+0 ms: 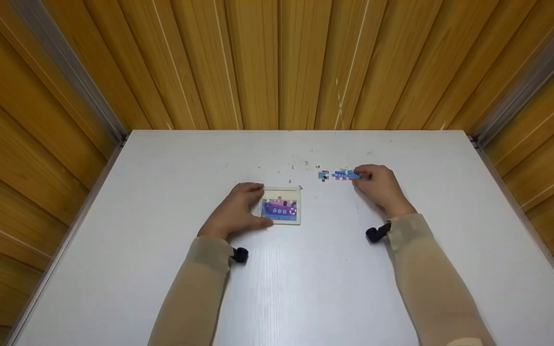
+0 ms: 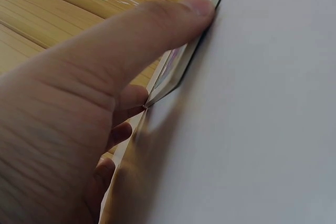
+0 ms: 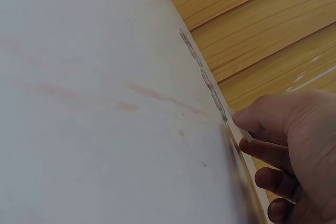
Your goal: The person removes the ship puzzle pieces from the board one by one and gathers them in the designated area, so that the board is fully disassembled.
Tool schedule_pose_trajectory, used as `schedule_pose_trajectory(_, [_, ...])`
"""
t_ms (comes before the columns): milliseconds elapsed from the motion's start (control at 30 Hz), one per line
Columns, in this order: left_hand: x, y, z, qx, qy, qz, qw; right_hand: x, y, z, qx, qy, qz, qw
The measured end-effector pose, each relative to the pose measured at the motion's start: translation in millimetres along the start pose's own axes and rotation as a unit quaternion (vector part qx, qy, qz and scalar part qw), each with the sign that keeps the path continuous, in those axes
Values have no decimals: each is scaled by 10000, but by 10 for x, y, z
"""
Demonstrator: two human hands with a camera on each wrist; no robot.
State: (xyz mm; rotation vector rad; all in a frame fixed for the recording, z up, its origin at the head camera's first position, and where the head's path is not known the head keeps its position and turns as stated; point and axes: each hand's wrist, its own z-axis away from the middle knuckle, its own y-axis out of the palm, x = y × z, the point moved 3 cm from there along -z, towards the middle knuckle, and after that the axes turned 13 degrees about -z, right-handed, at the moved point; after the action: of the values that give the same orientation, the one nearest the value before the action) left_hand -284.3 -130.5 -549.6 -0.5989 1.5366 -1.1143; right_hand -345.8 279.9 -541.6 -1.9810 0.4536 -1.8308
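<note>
- Yellow-brown wood-grain panel walls (image 1: 258, 62) stand behind and on both sides, with grey metal posts (image 1: 72, 67) at the corners.
- White bench (image 1: 306, 293) fills the middle and carries everything else.
- Beige long sleeves, one on the left (image 1: 190, 293) and one on the right (image 1: 440, 283), reach in from the near side.
- Left hand (image 1: 236, 211): fingers grip the puzzle tray, thumb along its near edge, the others about its far left corner.
- Right hand (image 1: 380, 187): thumb and forefinger pinch a thin, flat puzzle piece (image 3: 247, 136) at the right end of the loose row.
- Cream rectangular puzzle tray (image 1: 298, 205) lies flat near the bench's middle; a purple, pink and blue picture (image 1: 279, 210) fills its nearer part, its far strip bare.
- Loose row of blue and pink puzzle pieces (image 1: 344, 175) lies beyond the tray, to its right.
- Black wrist-worn devices, left (image 1: 241, 255) and right (image 1: 375, 235), jut from the cuffs.
- Small blue, multicoloured puzzle piece (image 1: 323, 175) sits just left of the row.
- Tiny dark specks (image 1: 306, 163) dot the bench beyond the tray.
</note>
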Motion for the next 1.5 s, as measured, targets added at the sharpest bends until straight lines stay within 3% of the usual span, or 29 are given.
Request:
schedule_pose_trajectory(700, [6, -1, -7, -13, 35, -28, 10000, -12, -38, -12, -107, -137, 241, 9996])
schedule_pose_trajectory(1133, [-6, 6, 23, 22, -145, -12, 9999, 1, -29, 12, -18, -76, 226, 9997])
schedule_pose_trajectory(1500, [-14, -3, 15, -9, -62, -24, 10000, 1, -41, 11, -5, -68, 233, 9997])
